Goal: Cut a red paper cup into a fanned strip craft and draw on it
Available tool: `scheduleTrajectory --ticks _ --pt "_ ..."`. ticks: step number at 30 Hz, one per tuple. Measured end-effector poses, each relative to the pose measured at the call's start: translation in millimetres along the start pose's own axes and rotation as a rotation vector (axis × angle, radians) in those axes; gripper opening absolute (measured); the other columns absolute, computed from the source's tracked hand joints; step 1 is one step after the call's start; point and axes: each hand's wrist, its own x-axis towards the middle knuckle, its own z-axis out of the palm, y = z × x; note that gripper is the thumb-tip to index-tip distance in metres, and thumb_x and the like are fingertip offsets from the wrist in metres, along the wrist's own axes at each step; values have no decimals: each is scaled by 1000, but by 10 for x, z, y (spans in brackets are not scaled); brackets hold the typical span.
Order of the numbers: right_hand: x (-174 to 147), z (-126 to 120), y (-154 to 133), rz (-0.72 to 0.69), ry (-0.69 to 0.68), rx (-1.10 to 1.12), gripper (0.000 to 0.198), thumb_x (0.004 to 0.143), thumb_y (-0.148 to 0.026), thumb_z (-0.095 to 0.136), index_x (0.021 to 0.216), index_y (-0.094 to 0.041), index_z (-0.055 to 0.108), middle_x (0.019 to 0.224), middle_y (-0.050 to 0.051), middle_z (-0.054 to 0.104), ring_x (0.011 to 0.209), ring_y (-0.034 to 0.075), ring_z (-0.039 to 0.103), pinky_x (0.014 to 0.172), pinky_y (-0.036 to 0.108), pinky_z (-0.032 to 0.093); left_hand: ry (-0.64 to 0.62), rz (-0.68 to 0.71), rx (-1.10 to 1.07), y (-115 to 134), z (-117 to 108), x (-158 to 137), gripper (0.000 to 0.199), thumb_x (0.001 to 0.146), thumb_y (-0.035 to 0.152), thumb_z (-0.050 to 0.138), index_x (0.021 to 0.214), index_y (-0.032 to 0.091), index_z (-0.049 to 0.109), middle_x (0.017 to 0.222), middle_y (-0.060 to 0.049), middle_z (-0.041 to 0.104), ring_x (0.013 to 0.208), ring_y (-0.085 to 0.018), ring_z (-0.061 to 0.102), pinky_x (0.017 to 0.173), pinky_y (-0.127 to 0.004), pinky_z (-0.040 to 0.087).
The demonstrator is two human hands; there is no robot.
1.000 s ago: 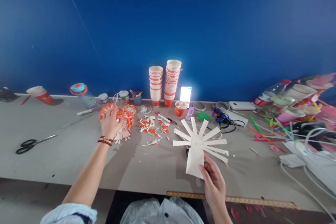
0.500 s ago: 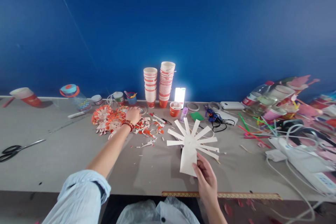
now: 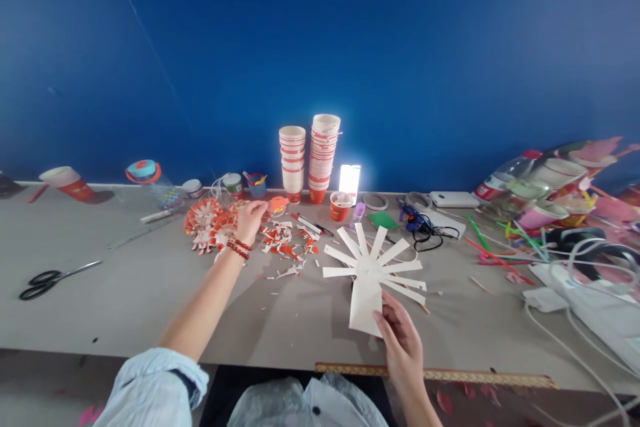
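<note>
My right hand (image 3: 403, 337) pinches the lower edge of a cut paper cup (image 3: 366, 303). Its white strips fan out like rays above an uncut flap, the pale inner side facing me. Over the left part of the table, my left hand (image 3: 251, 221) has thumb and fingers closed on a small orange paper piece (image 3: 279, 203). Below that wrist lies a heap of orange-and-white cut paper flowers (image 3: 205, 217), partly covered by the hand. Orange and white paper scraps (image 3: 285, 240) are strewn just to its right.
Two tall stacks of paper cups (image 3: 325, 160) stand at the back beside a lit phone (image 3: 349, 181). Scissors (image 3: 55, 280) lie far left. A glue gun (image 3: 415, 219), bottles (image 3: 505, 180), straws and a white power strip (image 3: 595, 307) with cables crowd the right.
My left hand has lifted off the paper heap, and an orange paper piece now shows at its fingertips. My right hand still holds the cut cup. The view has shifted slightly left.
</note>
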Motion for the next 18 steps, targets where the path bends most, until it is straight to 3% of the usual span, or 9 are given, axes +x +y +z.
scheduleTrajectory --ticks 9,14,18 --pt "6 -6 4 -24 -22 -23 43 80 -39 73 117 -21 64 84 5 66 74 19 60 63 26 50 -114 -53 -351 107 -6 -382 33 74 45 67 88 16 60 85 -9 72 81 -23 71 74 -37 56" --pt "0 10 -31 -63 -96 -118 43 82 -38 70 119 -20 63 75 3 62 65 18 57 56 24 47 -157 -21 -351 163 -53 -602 32 77 45 65 90 16 58 86 -10 72 81 -24 71 71 -37 57" --pt "-17 47 -113 -87 -243 -252 41 83 -37 67 119 -20 64 65 -2 55 52 14 48 47 22 41 -94 60 -262 173 -148 -774 25 83 42 60 91 19 57 86 -8 72 80 -24 71 70 -38 57"
